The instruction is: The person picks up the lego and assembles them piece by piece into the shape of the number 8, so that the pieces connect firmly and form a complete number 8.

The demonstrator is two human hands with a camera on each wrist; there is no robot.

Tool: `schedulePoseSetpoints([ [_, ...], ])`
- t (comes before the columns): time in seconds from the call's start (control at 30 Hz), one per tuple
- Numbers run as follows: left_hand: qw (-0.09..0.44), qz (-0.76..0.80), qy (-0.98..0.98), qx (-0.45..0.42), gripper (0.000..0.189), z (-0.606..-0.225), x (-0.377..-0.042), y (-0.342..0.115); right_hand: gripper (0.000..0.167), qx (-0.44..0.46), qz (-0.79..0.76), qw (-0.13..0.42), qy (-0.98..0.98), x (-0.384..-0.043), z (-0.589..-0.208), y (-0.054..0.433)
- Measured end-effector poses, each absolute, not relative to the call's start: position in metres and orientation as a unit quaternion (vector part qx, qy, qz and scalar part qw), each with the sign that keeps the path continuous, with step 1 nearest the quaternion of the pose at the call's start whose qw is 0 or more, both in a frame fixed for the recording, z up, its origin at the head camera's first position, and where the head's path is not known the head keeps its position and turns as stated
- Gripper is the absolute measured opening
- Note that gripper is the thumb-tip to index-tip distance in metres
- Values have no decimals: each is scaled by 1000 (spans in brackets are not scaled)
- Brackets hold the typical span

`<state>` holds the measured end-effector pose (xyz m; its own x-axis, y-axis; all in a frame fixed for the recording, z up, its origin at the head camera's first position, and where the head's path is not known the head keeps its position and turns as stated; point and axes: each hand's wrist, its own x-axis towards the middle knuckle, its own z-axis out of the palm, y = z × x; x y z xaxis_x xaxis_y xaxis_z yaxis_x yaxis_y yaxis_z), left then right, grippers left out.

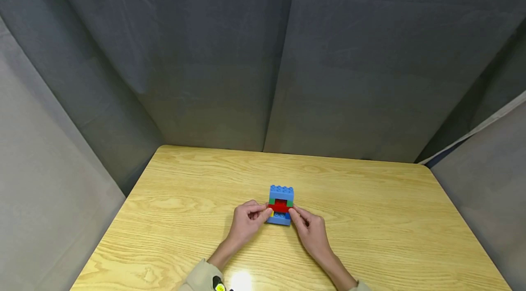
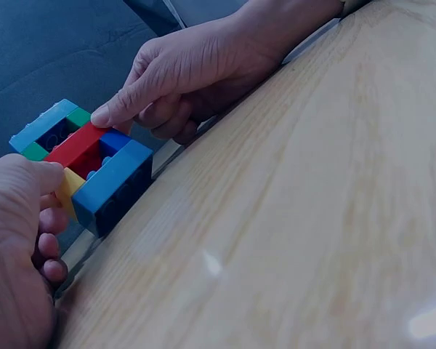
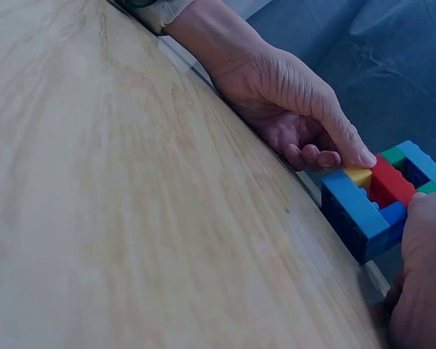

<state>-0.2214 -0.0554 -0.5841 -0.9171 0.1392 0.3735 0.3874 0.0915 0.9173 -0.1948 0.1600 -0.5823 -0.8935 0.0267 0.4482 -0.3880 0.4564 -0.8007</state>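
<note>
A small tower of toy building bricks stands upright on the table. It has a light-blue bottom brick (image 1: 278,221), a yellow brick (image 2: 70,190) and a dark-blue brick (image 2: 114,140) above that, then a long red brick (image 1: 279,208). Two green bricks (image 1: 290,203) sit on the red one, topped by a light-blue brick (image 1: 281,193). My left hand (image 1: 245,224) pinches the left end at the red brick, its thumb on the near face. On the opposite side, my right hand (image 1: 314,235) pinches the right end likewise. The far-side fingers are partly hidden.
The tower and both hands are over the wooden table (image 1: 197,181), near its middle. Dark grey curtains (image 1: 213,62) hang behind the table's far edge, and lighter grey cloth (image 1: 45,158) hangs at the sides. A bright reflection lies by the left sleeve (image 1: 201,276).
</note>
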Motion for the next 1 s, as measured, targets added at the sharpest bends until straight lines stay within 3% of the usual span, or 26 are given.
schedulePoseSetpoints([
  [0.4, 124, -630, -744, -184, 14, -585, -221, -50, 34, 143, 487, 193, -840, -195, -584, 160],
  [0.73, 90, -612, -765, -178, 18, -585, -222, -51, 37, 146, 448, 192, -861, -195, -583, 160],
  [1.0, 96, -580, -783, -203, 20, -586, -222, -53, 37, 125, 434, 177, -874, -194, -582, 159],
])
